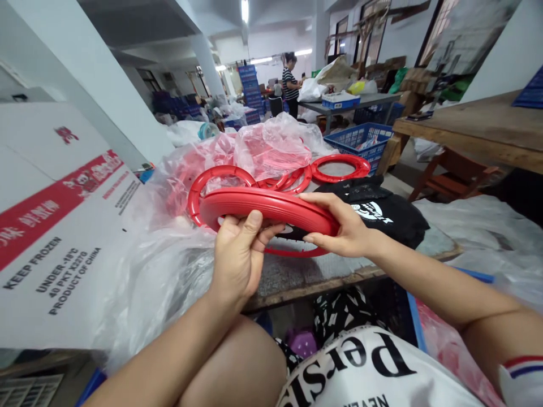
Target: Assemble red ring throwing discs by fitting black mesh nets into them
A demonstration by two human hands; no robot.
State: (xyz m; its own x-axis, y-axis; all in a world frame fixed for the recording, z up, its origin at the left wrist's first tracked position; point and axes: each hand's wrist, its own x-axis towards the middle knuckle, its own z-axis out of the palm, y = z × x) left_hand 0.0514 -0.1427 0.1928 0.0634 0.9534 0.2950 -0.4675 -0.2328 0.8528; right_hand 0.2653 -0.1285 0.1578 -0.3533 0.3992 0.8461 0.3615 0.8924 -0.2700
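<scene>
I hold a red plastic ring (271, 206) edge-on above the worktable. My left hand (240, 254) grips its near rim, thumb on top and fingers curled beneath. My right hand (339, 226) clasps the ring's right end, fingers wrapped over the rim. Behind it lie more red rings (339, 167) on the table, some inside a clear plastic bag (271, 147). A black bag with white print (382, 212) sits just beyond my right hand.
A white carton with red stripe (55, 226) stands at my left, crumpled clear plastic (161, 265) beside it. A blue basket (360, 138) and a wooden table (479, 127) are to the right. A person in a striped shirt (291, 85) works far back.
</scene>
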